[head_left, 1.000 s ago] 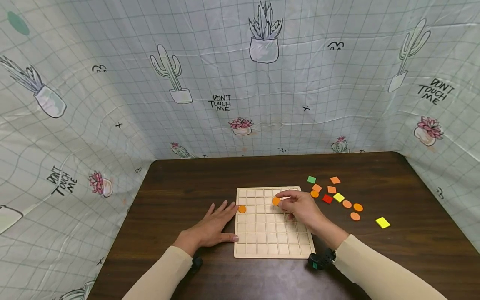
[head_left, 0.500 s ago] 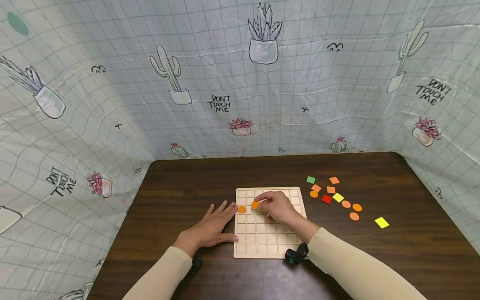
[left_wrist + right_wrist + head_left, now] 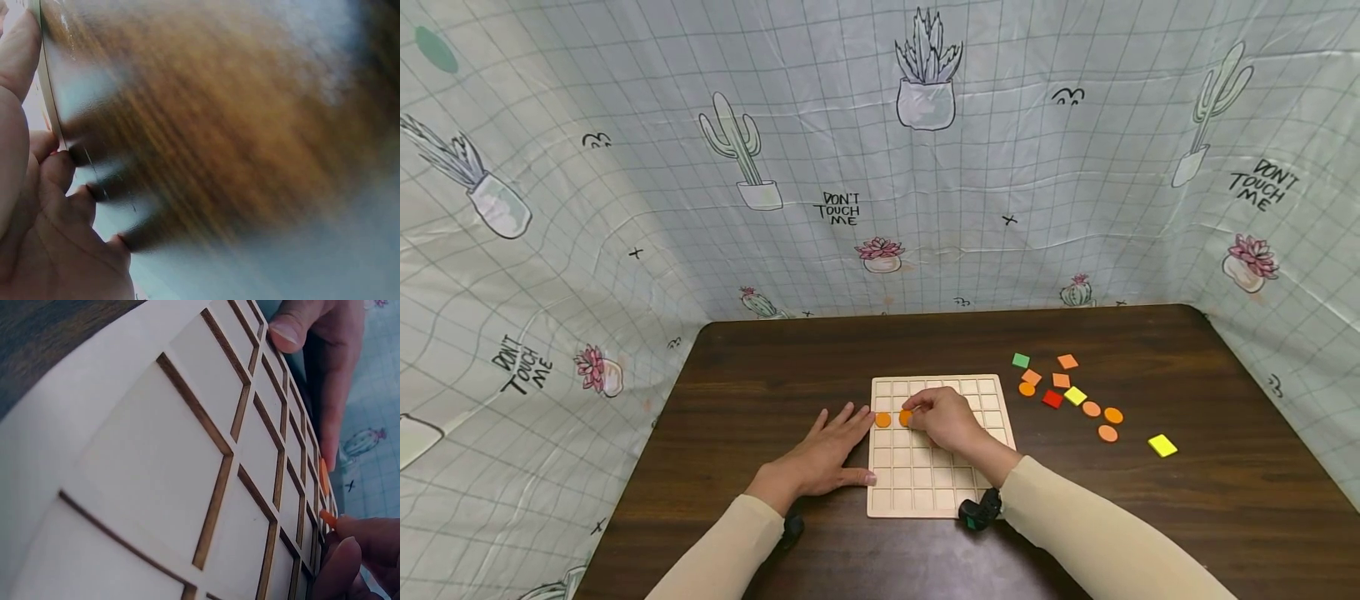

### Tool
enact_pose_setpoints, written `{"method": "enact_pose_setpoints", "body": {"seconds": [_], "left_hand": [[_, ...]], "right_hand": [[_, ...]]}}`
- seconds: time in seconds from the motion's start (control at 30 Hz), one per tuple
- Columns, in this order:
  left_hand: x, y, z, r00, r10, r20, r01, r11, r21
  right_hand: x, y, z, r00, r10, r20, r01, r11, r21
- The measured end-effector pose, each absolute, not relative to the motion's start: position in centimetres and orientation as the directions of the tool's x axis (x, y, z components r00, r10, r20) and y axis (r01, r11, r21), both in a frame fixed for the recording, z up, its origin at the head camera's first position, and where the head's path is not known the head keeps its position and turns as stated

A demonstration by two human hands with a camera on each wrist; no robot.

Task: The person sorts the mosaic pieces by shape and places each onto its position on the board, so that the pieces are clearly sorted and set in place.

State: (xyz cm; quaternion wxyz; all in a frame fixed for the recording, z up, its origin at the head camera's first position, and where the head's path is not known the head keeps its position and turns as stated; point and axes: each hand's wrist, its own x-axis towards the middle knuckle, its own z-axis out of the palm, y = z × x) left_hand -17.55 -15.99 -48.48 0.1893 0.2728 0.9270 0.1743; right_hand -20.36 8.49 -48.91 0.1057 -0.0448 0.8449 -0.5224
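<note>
Leftward across the gridded wooden board (image 3: 932, 500), the right hand (image 3: 946, 417) has carried a pinched orange disc (image 3: 906, 418) since a second ago, from just right of the board's middle to its second column from the left; the left hand (image 3: 820, 454) has stayed in place. A pale grid-patterned curtain (image 3: 865, 150) printed with potted plants and "DON'T TOUCH ME" hangs around the far side and flanks of the dark wood table (image 3: 760, 358). The board lies flat on the table, between the left hand and the scattered pieces. Spread fingers and thumb of the left hand meet the board's left edge, while the palm side lies over the table. Right thumb and forefinger come together on the pinched disc, close over the third row from the far edge; whether it touches the board cannot be told. Just left of it, a resting orange disc (image 3: 883, 420) occupies the first column of that same row, close to the left fingertips. Smaller pieces lie right of the board, well apart from both hands: two yellow squares (image 3: 1162, 446), a red square (image 3: 1052, 399), a green square (image 3: 1021, 360), three orange squares (image 3: 1067, 362) and four orange-toned discs (image 3: 1113, 415).
</note>
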Motion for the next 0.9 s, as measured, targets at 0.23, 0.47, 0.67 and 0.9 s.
{"method": "enact_pose_setpoints", "body": {"seconds": [0.23,0.47,0.67,0.9], "left_hand": [[-17.44,-15.97,-48.38,-0.776,0.578,-0.254,0.444,0.786,0.431],[-17.45,-15.98,-48.39,-0.774,0.583,-0.247,0.446,0.779,0.44],[-17.44,-15.94,-48.4,-0.776,0.578,-0.251,0.445,0.785,0.431],[-17.35,-15.98,-48.33,-0.777,0.574,-0.257,0.442,0.789,0.426]], "right_hand": [[-20.33,8.33,-48.9,-0.981,-0.168,-0.099,-0.005,0.53,-0.848],[-20.17,8.19,-48.84,-0.981,-0.153,-0.116,0.017,0.533,-0.846],[-20.14,8.21,-48.87,-0.979,-0.156,-0.132,0.035,0.507,-0.862],[-20.13,8.35,-48.73,-0.976,-0.139,-0.169,0.102,0.396,-0.912]]}}
